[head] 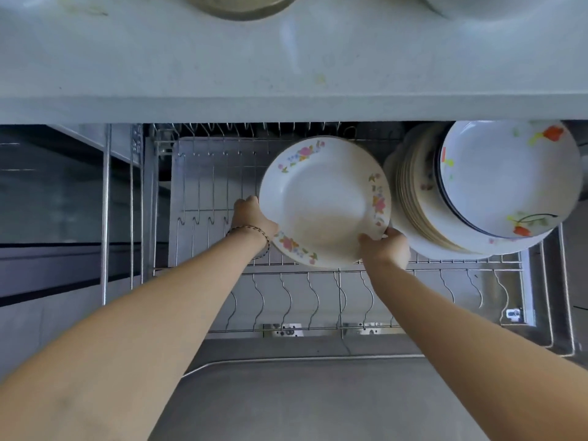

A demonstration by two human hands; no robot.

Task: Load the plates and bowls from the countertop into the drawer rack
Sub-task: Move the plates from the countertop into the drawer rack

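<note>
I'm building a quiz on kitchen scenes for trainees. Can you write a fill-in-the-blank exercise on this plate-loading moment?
1. The bracelet sits on the ___ wrist.
2. The stack in the rack stands to the ___ of the held plate.
3. The biggest flowers on the held plate's rim are ___.

Missing words: left; right; pink.

A floral-rimmed plate tilts above the wire drawer rack, beside stacked plates.
</note>
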